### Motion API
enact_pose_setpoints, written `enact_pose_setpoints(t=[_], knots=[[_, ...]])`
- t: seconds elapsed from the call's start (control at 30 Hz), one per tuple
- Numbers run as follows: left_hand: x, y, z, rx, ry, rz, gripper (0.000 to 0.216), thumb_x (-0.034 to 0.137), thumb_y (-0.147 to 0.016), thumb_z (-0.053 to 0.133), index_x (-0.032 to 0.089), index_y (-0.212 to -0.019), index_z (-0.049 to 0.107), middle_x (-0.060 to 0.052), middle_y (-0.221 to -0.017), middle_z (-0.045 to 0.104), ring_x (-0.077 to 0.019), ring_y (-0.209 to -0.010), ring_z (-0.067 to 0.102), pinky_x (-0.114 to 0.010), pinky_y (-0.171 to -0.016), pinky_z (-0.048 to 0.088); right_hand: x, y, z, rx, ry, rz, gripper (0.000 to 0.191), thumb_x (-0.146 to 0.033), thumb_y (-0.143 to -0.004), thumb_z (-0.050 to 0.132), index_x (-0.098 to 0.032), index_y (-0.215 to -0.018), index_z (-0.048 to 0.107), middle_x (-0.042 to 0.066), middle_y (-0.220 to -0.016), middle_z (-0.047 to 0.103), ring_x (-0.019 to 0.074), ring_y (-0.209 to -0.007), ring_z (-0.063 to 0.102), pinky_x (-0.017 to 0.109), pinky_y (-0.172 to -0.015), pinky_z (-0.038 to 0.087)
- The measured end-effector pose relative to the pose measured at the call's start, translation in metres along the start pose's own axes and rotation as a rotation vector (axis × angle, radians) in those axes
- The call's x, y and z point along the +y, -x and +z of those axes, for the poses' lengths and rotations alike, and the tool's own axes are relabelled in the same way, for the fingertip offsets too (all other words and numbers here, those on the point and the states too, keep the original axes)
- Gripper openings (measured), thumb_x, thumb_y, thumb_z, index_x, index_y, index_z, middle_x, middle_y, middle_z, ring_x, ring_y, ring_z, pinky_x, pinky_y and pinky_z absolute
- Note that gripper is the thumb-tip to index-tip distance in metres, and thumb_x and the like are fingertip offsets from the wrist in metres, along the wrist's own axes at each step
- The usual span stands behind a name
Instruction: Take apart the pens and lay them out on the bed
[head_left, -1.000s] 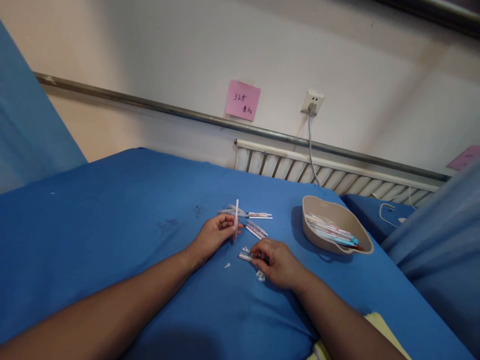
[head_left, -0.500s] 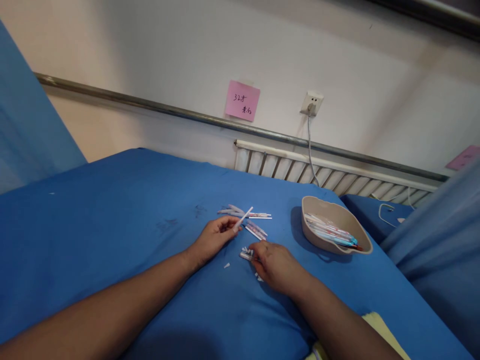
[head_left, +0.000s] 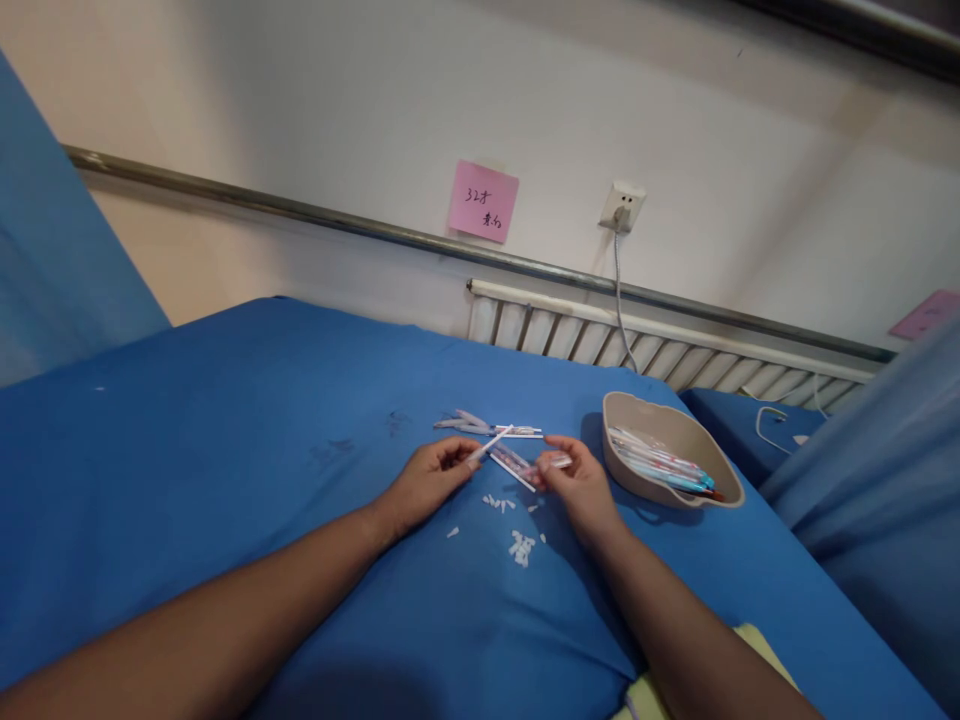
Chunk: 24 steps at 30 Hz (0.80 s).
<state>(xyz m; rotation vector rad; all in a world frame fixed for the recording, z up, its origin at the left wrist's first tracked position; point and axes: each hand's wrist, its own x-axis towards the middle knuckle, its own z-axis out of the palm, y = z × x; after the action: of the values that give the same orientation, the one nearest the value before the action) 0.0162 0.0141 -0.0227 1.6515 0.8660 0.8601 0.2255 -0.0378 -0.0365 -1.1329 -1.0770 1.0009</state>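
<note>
Left hand [head_left: 426, 482] pinches a white stick [head_left: 495, 441] jutting rightward; right hand [head_left: 579, 488] seemingly holds tubing [head_left: 560, 461].

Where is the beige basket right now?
In the head view, the beige basket sits on the blue cloth, right of the person's right hand, with the radiator behind it.

The left hand [head_left: 426, 482] hides the lower end of the white stick [head_left: 495, 442] it holds; the right hand [head_left: 579, 485] covers much of a pale piece [head_left: 559, 461] — too blurred to identify. The white bits [head_left: 521, 547] are too tiny to name — a yellow cloth [head_left: 759, 646], partly behind the right forearm [head_left: 675, 620], runs off the bottom edge
</note>
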Motion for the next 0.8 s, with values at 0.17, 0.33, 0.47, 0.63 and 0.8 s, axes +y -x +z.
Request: enact_pose_setpoints(t=[0.17, 0.33, 0.47, 0.63, 0.8], knots=[[0.006, 0.005, 0.002, -0.106, -0.098, 0.019, 0.03, 0.034, -0.081, 0.054, 0.016, -0.102, 0.066, -0.004, -0.095, 0.067, -0.0189, -0.087, 0.059, -0.029, -0.079, 0.045, -0.006, -0.008, -0.01, 0.066, -0.395, 0.118, 0.037, -0.029, -0.063, 0.077, -0.018, -0.091, 0.055, 0.0, -0.073, 0.066, 0.0108, -0.062, 0.061, 0.022, -0.059, 0.049], [0.013, 0.007, 0.002, -0.14, -0.191, 0.058, 0.03, 0.031, -0.083, 0.05, 0.016, -0.104, 0.066, -0.005, -0.099, 0.068, -0.02, -0.09, 0.059, -0.029, -0.081, 0.045, -0.007, -0.004, -0.008, 0.044, -0.42, 0.078, 0.032, -0.028, -0.066, 0.077, -0.018, -0.089, 0.058, -0.001, -0.071, 0.066, 0.0104, -0.063, 0.061, 0.021, -0.059, 0.048], [0.017, 0.008, 0.002, -0.159, -0.253, 0.078, 0.03, 0.029, -0.084, 0.048, 0.017, -0.106, 0.066, -0.004, -0.102, 0.068, -0.0202, -0.094, 0.059, -0.029, -0.083, 0.045, -0.006, -0.002, -0.004, 0.031, -0.376, 0.067, 0.03, -0.031, -0.066, 0.076, -0.018, -0.088, 0.059, -0.001, -0.071, 0.066, 0.0099, -0.061, 0.061, 0.021, -0.058, 0.048], [0.016, 0.009, 0.001, -0.17, -0.28, 0.091, 0.03, 0.028, -0.085, 0.047, 0.018, -0.107, 0.065, -0.004, -0.104, 0.068, -0.0201, -0.096, 0.059, -0.029, -0.085, 0.044, -0.005, -0.002, -0.003, 0.027, -0.366, 0.055, 0.03, -0.031, -0.067, 0.076, -0.018, -0.088, 0.06, -0.001, -0.072, 0.066, 0.01, -0.061, 0.06, 0.022, -0.059, 0.047], [0.013, 0.009, 0.001, -0.151, -0.264, 0.099, 0.031, 0.032, -0.087, 0.046, 0.018, -0.107, 0.065, -0.004, -0.102, 0.068, -0.0197, -0.094, 0.06, -0.029, -0.084, 0.045, -0.003, -0.004, -0.007, 0.102, -0.371, 0.05, 0.029, -0.03, -0.067, 0.075, -0.018, -0.088, 0.06, 0.0, -0.071, 0.066, 0.0103, -0.06, 0.06, 0.022, -0.059, 0.046]])
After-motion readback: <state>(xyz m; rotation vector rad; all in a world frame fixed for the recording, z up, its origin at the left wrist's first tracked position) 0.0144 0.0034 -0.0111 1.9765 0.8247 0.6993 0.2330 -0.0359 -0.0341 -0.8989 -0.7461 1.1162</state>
